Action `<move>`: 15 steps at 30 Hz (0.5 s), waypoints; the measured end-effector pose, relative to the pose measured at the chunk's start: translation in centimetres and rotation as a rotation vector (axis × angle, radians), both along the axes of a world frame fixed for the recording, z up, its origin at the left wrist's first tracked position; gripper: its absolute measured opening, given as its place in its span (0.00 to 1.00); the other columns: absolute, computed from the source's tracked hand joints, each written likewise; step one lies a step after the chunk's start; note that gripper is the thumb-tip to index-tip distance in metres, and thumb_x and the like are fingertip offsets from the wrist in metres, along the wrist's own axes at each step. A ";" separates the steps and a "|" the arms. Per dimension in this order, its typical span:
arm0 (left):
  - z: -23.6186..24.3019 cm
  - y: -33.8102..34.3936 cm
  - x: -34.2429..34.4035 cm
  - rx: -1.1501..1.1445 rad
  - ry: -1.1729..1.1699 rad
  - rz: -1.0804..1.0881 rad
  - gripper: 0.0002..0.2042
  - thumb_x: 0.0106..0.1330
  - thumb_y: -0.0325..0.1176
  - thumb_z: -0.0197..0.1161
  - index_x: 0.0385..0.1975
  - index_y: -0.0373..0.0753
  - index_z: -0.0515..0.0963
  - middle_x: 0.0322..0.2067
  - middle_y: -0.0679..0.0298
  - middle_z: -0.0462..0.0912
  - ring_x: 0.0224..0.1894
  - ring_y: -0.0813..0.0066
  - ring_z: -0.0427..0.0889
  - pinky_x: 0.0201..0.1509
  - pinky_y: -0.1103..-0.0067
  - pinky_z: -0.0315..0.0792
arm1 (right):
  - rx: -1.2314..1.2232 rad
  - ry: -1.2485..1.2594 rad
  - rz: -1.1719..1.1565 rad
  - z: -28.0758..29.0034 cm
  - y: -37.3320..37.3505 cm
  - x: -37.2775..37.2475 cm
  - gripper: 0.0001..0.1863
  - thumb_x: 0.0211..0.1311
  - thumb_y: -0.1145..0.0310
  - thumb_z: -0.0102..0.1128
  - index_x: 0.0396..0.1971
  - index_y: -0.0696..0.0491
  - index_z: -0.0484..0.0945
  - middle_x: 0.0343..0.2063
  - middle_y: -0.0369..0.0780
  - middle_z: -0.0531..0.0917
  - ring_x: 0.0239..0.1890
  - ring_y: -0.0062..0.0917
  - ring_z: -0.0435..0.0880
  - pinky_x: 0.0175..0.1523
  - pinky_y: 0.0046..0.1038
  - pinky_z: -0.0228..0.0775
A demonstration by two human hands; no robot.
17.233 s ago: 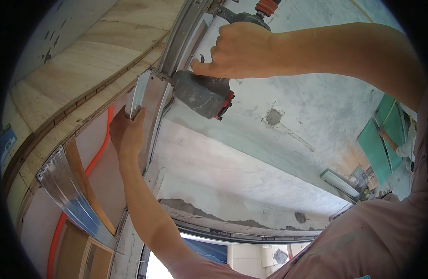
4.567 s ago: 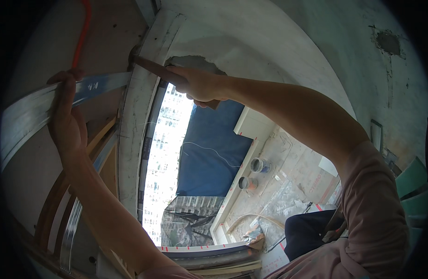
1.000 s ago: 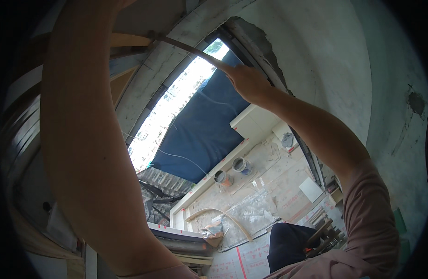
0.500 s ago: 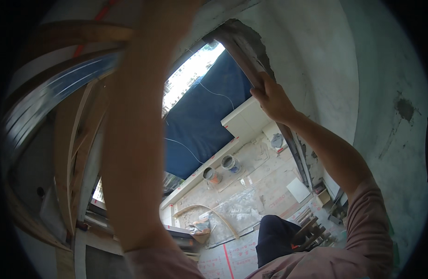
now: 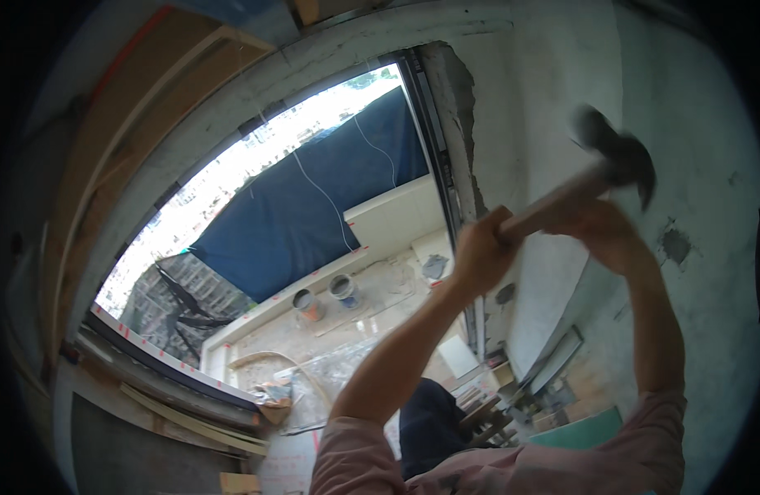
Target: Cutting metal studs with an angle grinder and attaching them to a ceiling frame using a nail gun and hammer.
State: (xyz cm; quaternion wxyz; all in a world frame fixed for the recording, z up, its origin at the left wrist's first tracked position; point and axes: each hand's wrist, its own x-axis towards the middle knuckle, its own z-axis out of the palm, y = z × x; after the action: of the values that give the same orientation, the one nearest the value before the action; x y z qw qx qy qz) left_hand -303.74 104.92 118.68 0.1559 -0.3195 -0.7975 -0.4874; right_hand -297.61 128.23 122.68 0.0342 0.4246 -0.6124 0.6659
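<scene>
A claw hammer [image 5: 621, 157] with a wooden handle is raised at the right, in front of the grey plaster wall [image 5: 561, 99]. My left hand [image 5: 484, 254] is closed round the lower end of its handle. Closer to the dark metal head, my right hand [image 5: 604, 237] is also closed on the handle, its fingers somewhat blurred. The head is smeared by motion, with the curved claw pointing down to the right. Beyond my left hand runs the dark side of a window frame [image 5: 425, 124], with broken, rough plaster [image 5: 456, 107] along it.
Through the large window opening I see a blue sheet [image 5: 306, 206], two buckets [image 5: 307, 304] and a bent hose or strip [image 5: 273, 355] on a lower ledge. Wooden framing [image 5: 132, 140] curves along the left. Timber scraps [image 5: 483, 417] and a green board [image 5: 582, 433] lie below.
My left arm has come down from overhead. My right hand has left a brown bar beside the window frame and moved right. Both hands now hold the hammer, and the view has shifted.
</scene>
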 end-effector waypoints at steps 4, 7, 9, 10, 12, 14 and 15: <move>4.2 -1.1 -3.5 -0.248 0.479 0.029 0.06 0.59 0.28 0.65 0.31 0.38 0.74 0.21 0.53 0.81 0.27 0.50 0.83 0.31 0.62 0.75 | -0.264 -0.131 0.008 6.7 4.0 6.1 0.39 0.64 0.50 0.66 0.68 0.56 0.66 0.67 0.46 0.70 0.68 0.34 0.71 0.71 0.44 0.62; 8.9 0.1 -6.1 -0.522 0.752 0.157 0.10 0.60 0.31 0.69 0.34 0.40 0.73 0.20 0.59 0.82 0.25 0.60 0.86 0.35 0.63 0.79 | 0.331 -0.020 -0.422 9.1 1.7 9.4 0.37 0.58 0.62 0.72 0.66 0.55 0.68 0.67 0.45 0.71 0.66 0.33 0.74 0.68 0.41 0.68; 11.7 -0.1 -7.5 -0.487 0.826 0.191 0.11 0.62 0.34 0.69 0.35 0.39 0.73 0.19 0.62 0.83 0.24 0.65 0.86 0.39 0.62 0.79 | 0.849 0.332 -0.864 9.6 -3.4 9.7 0.38 0.51 0.75 0.72 0.66 0.56 0.69 0.66 0.43 0.72 0.65 0.33 0.74 0.66 0.37 0.71; 13.0 -0.9 -8.3 -0.454 0.901 0.223 0.12 0.63 0.34 0.70 0.35 0.38 0.72 0.19 0.62 0.83 0.24 0.65 0.86 0.41 0.63 0.78 | 0.756 0.228 -0.890 9.8 -4.5 9.3 0.40 0.47 0.83 0.70 0.65 0.54 0.70 0.64 0.41 0.74 0.65 0.33 0.74 0.67 0.36 0.70; 15.7 -0.6 -9.5 -0.356 1.002 0.228 0.12 0.63 0.35 0.70 0.34 0.38 0.73 0.19 0.60 0.82 0.24 0.61 0.85 0.42 0.65 0.77 | 0.740 0.225 -0.854 11.5 -3.7 9.5 0.38 0.49 0.83 0.70 0.65 0.53 0.71 0.64 0.41 0.74 0.65 0.32 0.74 0.67 0.34 0.70; 17.6 -0.6 -11.6 -0.240 1.049 0.219 0.11 0.64 0.35 0.70 0.33 0.38 0.73 0.18 0.59 0.82 0.25 0.60 0.85 0.41 0.64 0.76 | 0.751 0.369 -0.838 12.7 -4.1 8.8 0.34 0.54 0.81 0.68 0.63 0.50 0.73 0.61 0.40 0.76 0.61 0.29 0.77 0.61 0.30 0.73; 18.6 -0.8 -12.5 -0.146 1.095 0.212 0.11 0.64 0.36 0.69 0.32 0.39 0.74 0.18 0.57 0.81 0.26 0.58 0.85 0.40 0.64 0.75 | 0.767 0.379 -0.840 13.2 -5.0 8.1 0.34 0.54 0.81 0.68 0.63 0.50 0.73 0.61 0.40 0.76 0.61 0.29 0.77 0.61 0.30 0.73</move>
State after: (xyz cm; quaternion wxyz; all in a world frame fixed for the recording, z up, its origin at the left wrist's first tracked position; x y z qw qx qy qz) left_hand -316.22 104.17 137.29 0.5728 -0.4538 -0.6596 -0.1759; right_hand -289.47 123.26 135.87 0.2476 0.2397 -0.9077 0.2395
